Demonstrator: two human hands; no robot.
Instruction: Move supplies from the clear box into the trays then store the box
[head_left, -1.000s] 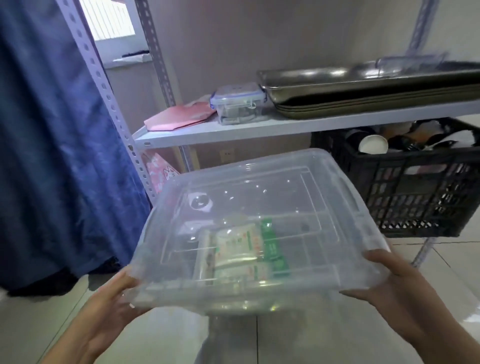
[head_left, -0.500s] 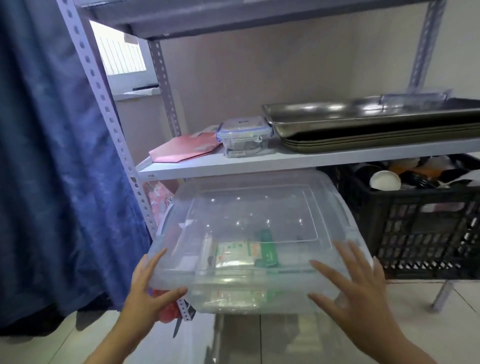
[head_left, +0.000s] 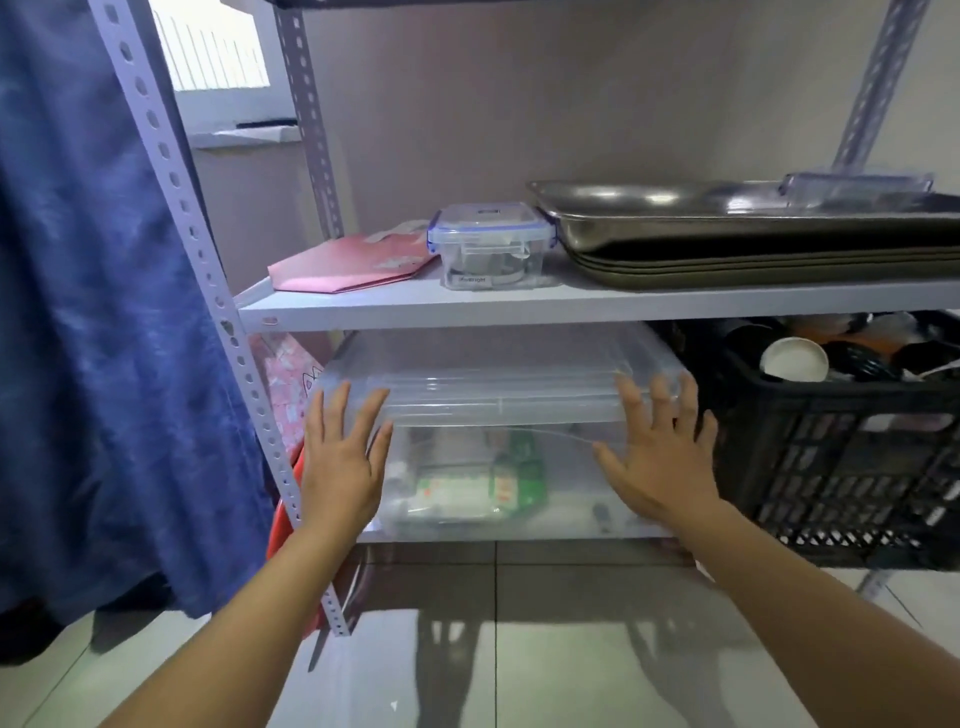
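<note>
clear box now shelved, hands flat

Clear box on the bottom shelf
Lidded, level, at the shelf's front edge near its left corner; green-and-white packets lie inside.

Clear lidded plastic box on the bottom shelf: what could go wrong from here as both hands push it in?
The clear lidded plastic box sits close beside the black slatted crate, so its right edge could catch. The flat left hand works close to the perforated grey shelf post and might scrape it. The right hand only presses, so the box could skew.
</note>
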